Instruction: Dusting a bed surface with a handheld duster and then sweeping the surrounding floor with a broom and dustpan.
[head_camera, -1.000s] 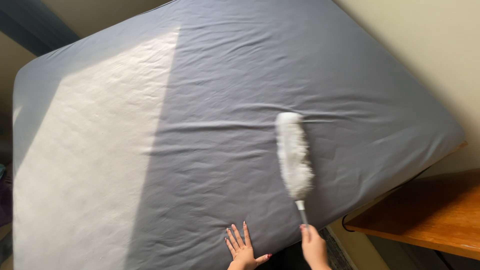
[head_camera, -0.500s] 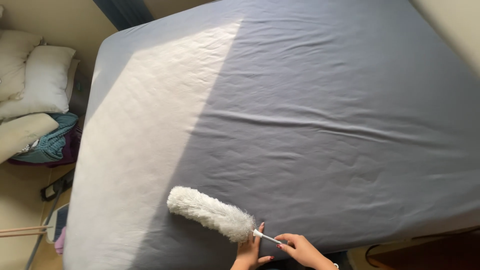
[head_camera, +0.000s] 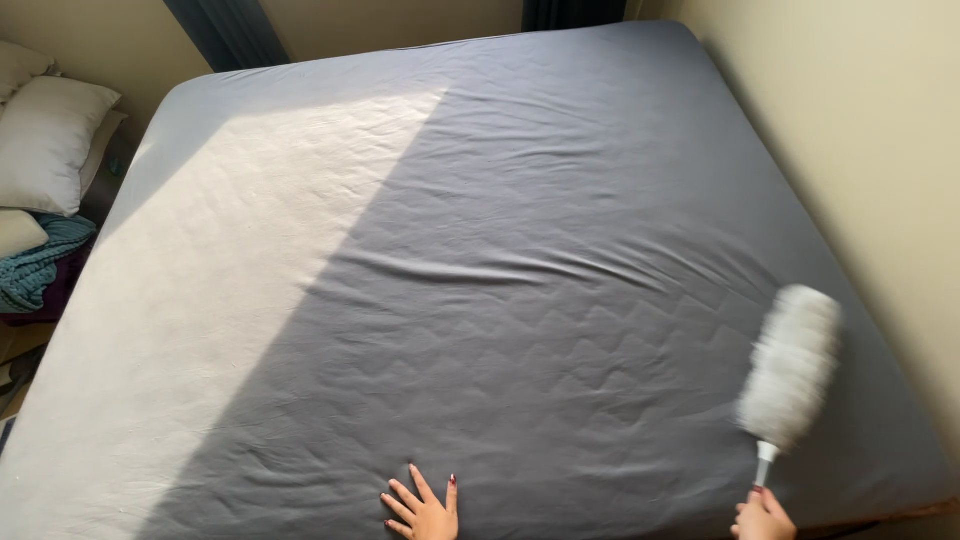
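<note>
A white fluffy duster stands over the right side of a mattress covered by a grey fitted sheet, its head blurred and pointing up and away. My right hand grips the duster's thin white handle at the bottom right corner. My left hand lies flat on the sheet at the near edge with its fingers spread, holding nothing. Sunlight brightens the left half of the sheet.
A beige wall runs along the bed's right side. White pillows and a teal blanket are piled on the floor at the left. Dark curtains hang behind the head of the bed.
The duster has swung from the left of my hands across to the right side of the mattress. My right hand moved right with it; my left hand stays pressed on the sheet.
</note>
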